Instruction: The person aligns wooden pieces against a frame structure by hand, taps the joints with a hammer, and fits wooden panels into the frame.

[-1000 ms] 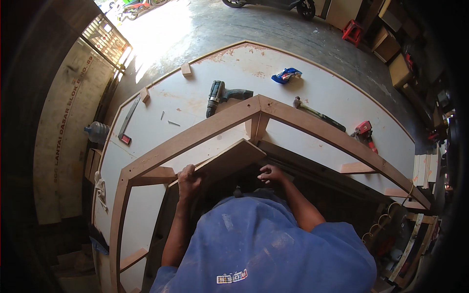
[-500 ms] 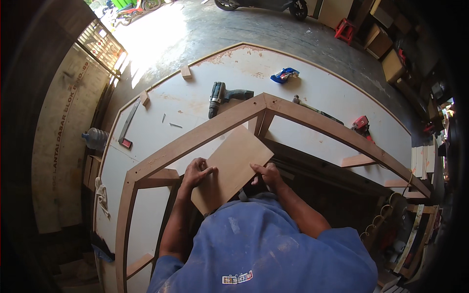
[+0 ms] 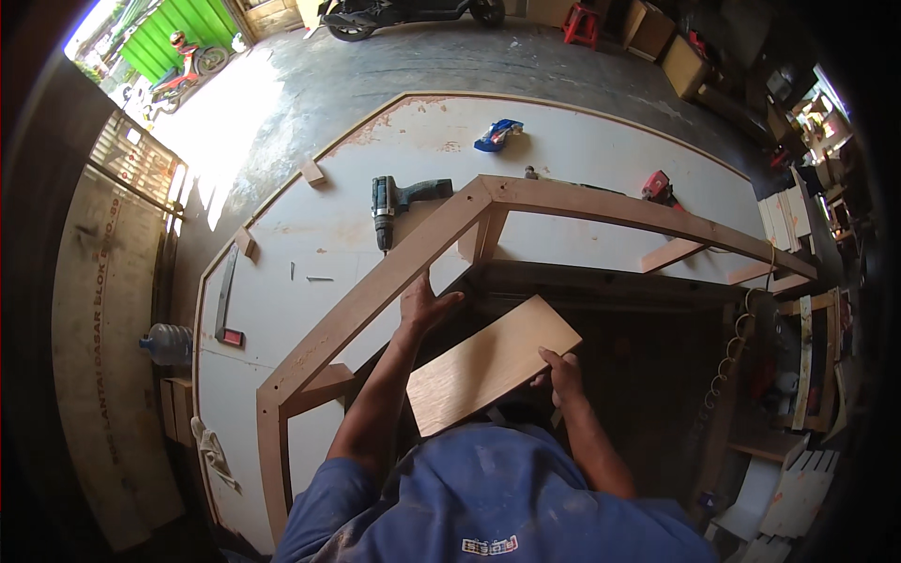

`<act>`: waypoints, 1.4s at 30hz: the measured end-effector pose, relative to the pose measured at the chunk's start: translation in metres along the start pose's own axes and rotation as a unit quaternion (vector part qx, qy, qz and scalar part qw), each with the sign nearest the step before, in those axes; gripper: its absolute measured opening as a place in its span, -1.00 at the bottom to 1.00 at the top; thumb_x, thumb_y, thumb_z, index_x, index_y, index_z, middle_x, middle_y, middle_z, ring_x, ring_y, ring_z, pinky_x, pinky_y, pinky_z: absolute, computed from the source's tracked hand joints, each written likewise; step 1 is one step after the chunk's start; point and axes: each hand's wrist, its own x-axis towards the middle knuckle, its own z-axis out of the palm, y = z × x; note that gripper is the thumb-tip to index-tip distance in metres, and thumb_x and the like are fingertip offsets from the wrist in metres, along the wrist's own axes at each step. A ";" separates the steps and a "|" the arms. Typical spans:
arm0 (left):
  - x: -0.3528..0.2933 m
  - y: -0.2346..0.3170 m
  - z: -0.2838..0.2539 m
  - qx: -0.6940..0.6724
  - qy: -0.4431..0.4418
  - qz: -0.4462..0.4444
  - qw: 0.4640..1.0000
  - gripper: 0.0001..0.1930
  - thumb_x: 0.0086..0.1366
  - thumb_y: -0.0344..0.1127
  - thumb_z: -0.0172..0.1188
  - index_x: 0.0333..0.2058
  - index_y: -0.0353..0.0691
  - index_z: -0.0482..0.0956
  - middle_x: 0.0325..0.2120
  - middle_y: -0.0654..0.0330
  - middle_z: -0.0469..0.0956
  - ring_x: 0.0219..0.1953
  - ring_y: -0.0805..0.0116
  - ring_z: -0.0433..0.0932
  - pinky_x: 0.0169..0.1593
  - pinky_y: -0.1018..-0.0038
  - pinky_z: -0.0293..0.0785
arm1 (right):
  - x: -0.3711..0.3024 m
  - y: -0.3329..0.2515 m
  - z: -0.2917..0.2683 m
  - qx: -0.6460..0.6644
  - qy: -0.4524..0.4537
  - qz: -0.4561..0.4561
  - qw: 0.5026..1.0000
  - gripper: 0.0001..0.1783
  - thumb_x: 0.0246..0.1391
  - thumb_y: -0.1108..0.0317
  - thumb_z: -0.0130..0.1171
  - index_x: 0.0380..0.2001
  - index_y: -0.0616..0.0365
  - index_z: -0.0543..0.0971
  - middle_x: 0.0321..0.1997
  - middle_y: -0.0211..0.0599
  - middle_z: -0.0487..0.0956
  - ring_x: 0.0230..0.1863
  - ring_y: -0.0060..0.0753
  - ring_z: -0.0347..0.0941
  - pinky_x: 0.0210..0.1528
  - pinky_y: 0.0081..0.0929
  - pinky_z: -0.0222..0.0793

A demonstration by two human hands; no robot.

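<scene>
A rectangular wooden board [image 3: 493, 361] is tilted in front of my body, its right end gripped by my right hand [image 3: 563, 377] with the thumb on top. My left hand [image 3: 425, 305] is off the board, thumb spread away from the fingers, at the inner edge of an angled wooden frame [image 3: 375, 297]. Some of its fingertips are hidden against the frame, so I cannot tell whether they touch it. The frame stands over a white, many-sided panel [image 3: 282, 291]. A cordless drill [image 3: 399, 202] lies on the panel just beyond the frame's bar.
Two loose screws or nails [image 3: 319, 278], a try square [image 3: 228, 305] and a blue crumpled packet [image 3: 497, 135] lie on the panel. Beyond the frame's right bar are a partly hidden hammer [image 3: 531, 174] and a red tool [image 3: 659, 188]. A coiled hose [image 3: 721, 371] hangs at right.
My left hand has let go of the board and moved up to the frame. The board has swung lower and rightward in my right hand. The whole view has shifted.
</scene>
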 end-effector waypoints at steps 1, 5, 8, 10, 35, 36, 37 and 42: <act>0.011 0.000 0.012 0.001 0.004 0.013 1.000 -0.01 -0.08 0.06 0.55 0.27 -0.22 0.29 0.18 -0.08 0.42 0.25 -0.09 0.37 0.29 0.14 0.32 | -0.006 0.003 -0.009 0.002 0.034 0.001 0.999 -0.71 0.13 0.29 0.21 -0.30 0.38 0.57 -0.54 -0.19 0.60 -0.71 -0.45 0.46 -0.63 -0.50 0.48; 0.043 -0.001 0.056 -0.006 -0.001 0.006 1.000 0.10 -0.16 0.04 0.58 0.33 -0.23 0.21 0.23 -0.07 0.34 0.31 -0.08 0.25 0.37 0.13 0.19 | -0.018 0.018 -0.040 0.035 0.116 0.020 0.992 -0.71 0.14 0.29 0.19 -0.28 0.38 0.55 -0.55 -0.19 0.59 -0.72 -0.44 0.45 -0.63 -0.52 0.46; 0.062 -0.009 0.084 0.028 0.000 -0.010 1.000 -0.06 -0.10 0.04 0.53 0.22 -0.25 0.33 0.21 -0.06 0.33 0.29 -0.10 0.24 0.35 0.07 0.16 | -0.011 0.035 -0.068 0.055 0.145 0.044 0.987 -0.72 0.15 0.32 0.20 -0.25 0.39 0.54 -0.52 -0.18 0.59 -0.76 -0.46 0.43 -0.66 -0.54 0.44; 0.074 -0.012 0.099 0.078 0.044 0.002 0.996 -0.28 -0.02 0.02 0.47 0.05 -0.26 0.47 0.13 -0.06 0.39 0.24 -0.10 0.28 0.32 0.02 0.18 | -0.004 0.047 -0.079 0.064 0.186 0.060 0.979 -0.70 0.14 0.32 0.22 -0.24 0.41 0.53 -0.50 -0.17 0.59 -0.80 -0.47 0.40 -0.70 -0.56 0.42; 0.087 -0.007 0.109 0.041 0.180 0.127 0.975 -0.60 -0.03 -0.10 0.49 -0.27 -0.19 0.65 -0.29 0.01 0.64 -0.19 -0.06 0.60 -0.06 0.12 0.51 | 0.033 0.021 -0.098 0.026 0.142 0.035 0.989 -0.71 0.18 0.28 0.20 -0.20 0.33 0.53 -0.59 -0.31 0.53 -0.72 -0.52 0.40 -0.63 -0.58 0.37; 0.084 -0.008 0.104 0.041 0.185 0.129 0.973 -0.60 -0.03 -0.10 0.49 -0.27 -0.19 0.65 -0.29 0.01 0.64 -0.19 -0.06 0.60 -0.06 0.12 0.51 | 0.031 0.017 -0.100 0.017 0.133 0.024 0.991 -0.71 0.19 0.28 0.20 -0.20 0.33 0.53 -0.59 -0.32 0.52 -0.70 -0.51 0.41 -0.61 -0.58 0.36; 0.080 -0.007 0.096 0.029 0.122 0.111 0.986 -0.51 -0.01 -0.11 0.50 -0.14 -0.23 0.59 -0.16 -0.03 0.58 -0.06 -0.03 0.54 0.04 0.13 0.45 | 0.029 0.014 -0.103 0.018 0.132 0.020 0.991 -0.71 0.19 0.28 0.20 -0.20 0.33 0.53 -0.59 -0.32 0.52 -0.70 -0.51 0.41 -0.61 -0.58 0.36; 0.090 0.015 0.078 -0.225 -0.048 0.057 0.971 -0.45 -0.01 -0.18 0.52 -0.05 -0.28 0.58 -0.07 0.01 0.58 0.02 0.19 0.52 0.10 0.25 0.42 | 0.024 -0.022 -0.114 -0.009 0.076 -0.087 0.993 -0.71 0.24 0.20 0.22 -0.20 0.24 0.57 -0.48 -0.34 0.57 -0.57 -0.56 0.47 -0.50 -0.58 0.38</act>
